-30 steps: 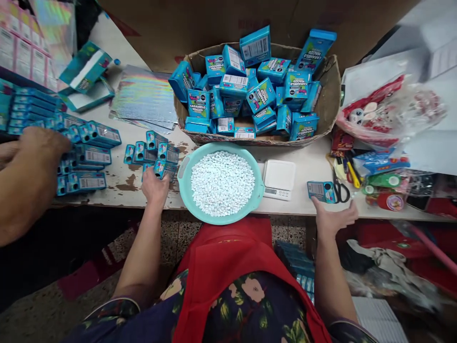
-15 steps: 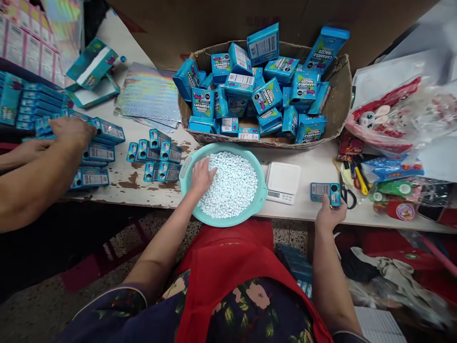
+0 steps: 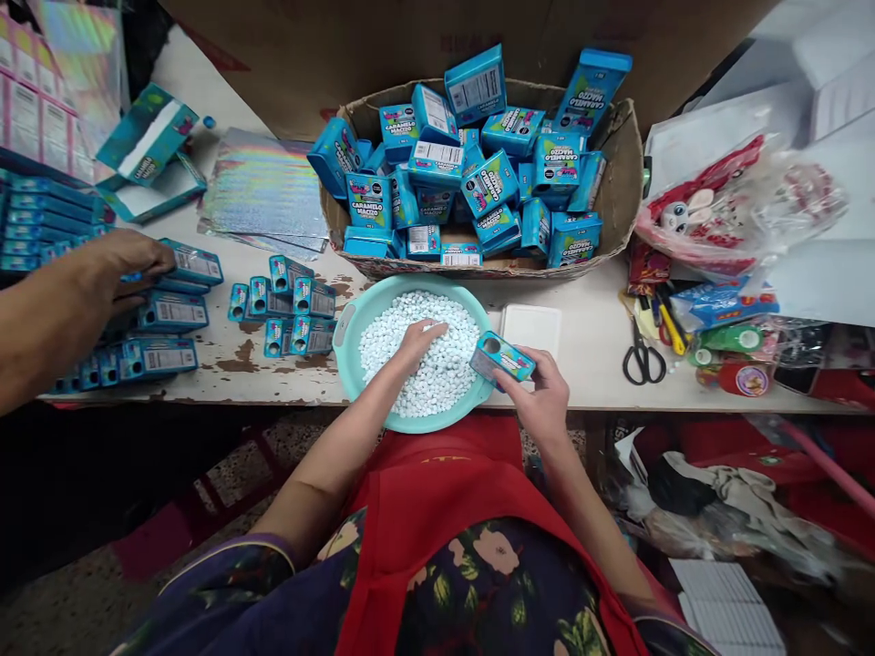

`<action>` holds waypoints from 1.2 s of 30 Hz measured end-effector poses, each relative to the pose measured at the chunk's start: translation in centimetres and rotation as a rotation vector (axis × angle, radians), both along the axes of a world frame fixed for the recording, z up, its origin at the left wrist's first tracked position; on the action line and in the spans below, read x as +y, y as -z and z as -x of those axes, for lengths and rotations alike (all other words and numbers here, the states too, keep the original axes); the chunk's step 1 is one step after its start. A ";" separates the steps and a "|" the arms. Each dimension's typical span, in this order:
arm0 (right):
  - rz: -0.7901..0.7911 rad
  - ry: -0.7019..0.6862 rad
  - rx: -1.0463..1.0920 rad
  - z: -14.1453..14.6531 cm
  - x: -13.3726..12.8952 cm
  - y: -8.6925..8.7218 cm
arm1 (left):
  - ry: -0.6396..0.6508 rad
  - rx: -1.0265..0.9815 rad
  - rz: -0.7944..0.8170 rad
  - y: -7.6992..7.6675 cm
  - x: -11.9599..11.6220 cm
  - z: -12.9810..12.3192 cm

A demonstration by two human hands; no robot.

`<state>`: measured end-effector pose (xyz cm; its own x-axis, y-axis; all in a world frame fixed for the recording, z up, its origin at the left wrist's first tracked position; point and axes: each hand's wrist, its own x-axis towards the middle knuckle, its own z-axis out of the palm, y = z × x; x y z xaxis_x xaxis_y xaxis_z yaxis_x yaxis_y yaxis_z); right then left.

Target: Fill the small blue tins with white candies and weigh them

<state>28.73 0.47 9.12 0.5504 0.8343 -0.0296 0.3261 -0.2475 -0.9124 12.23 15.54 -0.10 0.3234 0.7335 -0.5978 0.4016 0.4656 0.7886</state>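
My left hand (image 3: 422, 341) is down among the small pale candies (image 3: 437, 392) in a turquoise plastic bowl (image 3: 343, 360). Its fingers are drawn together and curled into the candies, the tips partly buried. My right hand (image 3: 545, 392) grips a small blue candy box (image 3: 504, 355) between thumb and fingers. The box is tilted over the bowl's right rim, its end with a round hole facing the candies. Behind the box and right hand, a white kitchen scale (image 3: 531, 326) lies partly hidden on the table.
A cardboard carton (image 3: 633, 182) full of blue boxes stands behind the bowl. Several small boxes with holes (image 3: 280, 305) stand to the left. A co-worker's hand (image 3: 129, 260) reaches among stacked boxes (image 3: 170, 312) farther left. Black scissors (image 3: 643, 360) lie right, near bagged items (image 3: 725, 219).
My right hand has brought the box from right of the scale leftward to the bowl's rim. My left hand has moved deeper into the candies, its fingers drawn in. The view has shifted slightly.
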 end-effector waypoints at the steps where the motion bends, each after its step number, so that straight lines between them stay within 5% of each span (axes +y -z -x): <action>1: 0.014 -0.021 -0.028 0.4 0.2 0.1 | -0.062 -0.073 0.055 -0.6 0.0 0.3; 6: -0.006 -0.141 -0.178 1.9 1.1 0.1 | -0.289 -0.391 0.269 -5.8 -0.4 0.9; 12: -0.057 -0.323 -0.290 4.5 2.4 0.1 | -0.385 -0.601 0.049 -10.7 -1.7 0.5; 17: -0.039 -0.305 -0.307 5.3 2.7 -0.2 | -0.494 -0.582 -0.042 -11.0 -2.0 0.4; 36: -0.040 -0.238 -0.253 5.0 2.4 -1.1 | -0.415 -0.628 -0.127 -12.1 -1.9 0.3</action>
